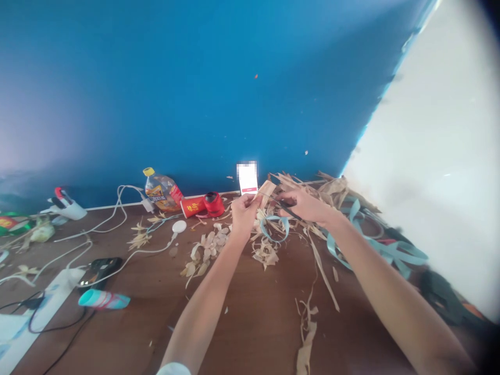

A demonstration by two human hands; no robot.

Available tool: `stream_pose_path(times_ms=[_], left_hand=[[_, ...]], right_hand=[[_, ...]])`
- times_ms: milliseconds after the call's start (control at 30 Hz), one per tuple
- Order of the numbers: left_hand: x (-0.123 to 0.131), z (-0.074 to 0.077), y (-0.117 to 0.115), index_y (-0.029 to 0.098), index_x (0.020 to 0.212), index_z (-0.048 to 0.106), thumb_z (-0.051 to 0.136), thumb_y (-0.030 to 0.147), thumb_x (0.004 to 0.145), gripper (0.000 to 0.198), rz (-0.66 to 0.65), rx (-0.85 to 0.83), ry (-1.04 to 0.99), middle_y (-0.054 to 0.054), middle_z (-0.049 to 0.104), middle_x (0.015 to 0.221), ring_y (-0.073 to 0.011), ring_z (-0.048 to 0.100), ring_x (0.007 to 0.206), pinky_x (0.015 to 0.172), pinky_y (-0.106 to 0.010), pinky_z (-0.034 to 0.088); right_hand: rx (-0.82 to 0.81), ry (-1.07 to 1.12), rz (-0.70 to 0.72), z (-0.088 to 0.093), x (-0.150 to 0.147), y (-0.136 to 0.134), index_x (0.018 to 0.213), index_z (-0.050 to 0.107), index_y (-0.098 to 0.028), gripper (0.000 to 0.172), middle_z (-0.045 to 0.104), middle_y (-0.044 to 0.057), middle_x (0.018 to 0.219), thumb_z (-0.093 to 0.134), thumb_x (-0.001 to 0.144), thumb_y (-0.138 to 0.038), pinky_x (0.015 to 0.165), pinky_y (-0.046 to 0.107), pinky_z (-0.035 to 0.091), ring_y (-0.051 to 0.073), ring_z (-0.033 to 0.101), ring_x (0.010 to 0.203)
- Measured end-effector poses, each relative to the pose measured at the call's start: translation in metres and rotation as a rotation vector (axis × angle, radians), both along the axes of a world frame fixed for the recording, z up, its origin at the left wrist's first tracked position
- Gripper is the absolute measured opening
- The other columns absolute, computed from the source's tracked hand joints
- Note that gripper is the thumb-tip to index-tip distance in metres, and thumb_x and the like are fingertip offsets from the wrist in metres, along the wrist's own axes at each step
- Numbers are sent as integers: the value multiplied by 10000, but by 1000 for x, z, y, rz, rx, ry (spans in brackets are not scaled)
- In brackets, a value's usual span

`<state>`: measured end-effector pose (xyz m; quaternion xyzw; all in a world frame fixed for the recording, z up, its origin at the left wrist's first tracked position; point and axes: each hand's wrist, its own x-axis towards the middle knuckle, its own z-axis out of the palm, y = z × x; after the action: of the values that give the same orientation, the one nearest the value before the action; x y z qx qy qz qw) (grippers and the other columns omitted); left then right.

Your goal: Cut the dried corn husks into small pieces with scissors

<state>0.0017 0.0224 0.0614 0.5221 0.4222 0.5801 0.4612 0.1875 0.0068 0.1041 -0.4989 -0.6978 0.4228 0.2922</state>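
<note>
My left hand (244, 212) pinches a flat, pale strip of dried husk (267, 191) near the back of the table. My right hand (303, 204) is closed on dark-handled scissors (288, 209); their thin blades point left and lie against the strip. Whether the blades are parted is too small to make out. Beneath the hands are curled husk scraps (265, 252) and a loop of light blue ribbon (276, 238). Husk pieces cut into petal shapes (209, 247) lie to the left of my left forearm.
A lit phone (247, 178) leans against the blue wall. Dried husks (332, 188) and blue ribbon (394, 255) are heaped at right. Leftward are a red cup (192, 207), a plastic bottle (161, 191), white cables (119, 208) and a teal cup (103, 300). Long husk strips (307, 346) lie in front.
</note>
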Motion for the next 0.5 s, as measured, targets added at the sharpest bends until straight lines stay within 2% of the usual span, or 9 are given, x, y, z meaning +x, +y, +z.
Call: stream_pose_path(times_ms=[233, 500], left_hand=[[-4, 1, 3, 126, 767, 646, 707, 417, 706, 304, -21, -26, 4, 39, 503, 515, -39, 335, 403, 389, -187, 222], [-9, 3, 3, 128, 755, 645, 705, 467, 707, 348, -98, -60, 16, 52, 427, 448, -41, 325, 396, 398, -187, 206]], right_hand=[[38, -113, 15, 4, 2, -2, 927, 727, -186, 290, 572, 2, 600, 644, 688, -328, 497, 281, 379, 134, 473, 515], [4, -195, 41, 5, 6, -1, 758, 700, -182, 183, 571, 37, 574, 632, 722, -348, 517, 345, 423, 190, 540, 516]])
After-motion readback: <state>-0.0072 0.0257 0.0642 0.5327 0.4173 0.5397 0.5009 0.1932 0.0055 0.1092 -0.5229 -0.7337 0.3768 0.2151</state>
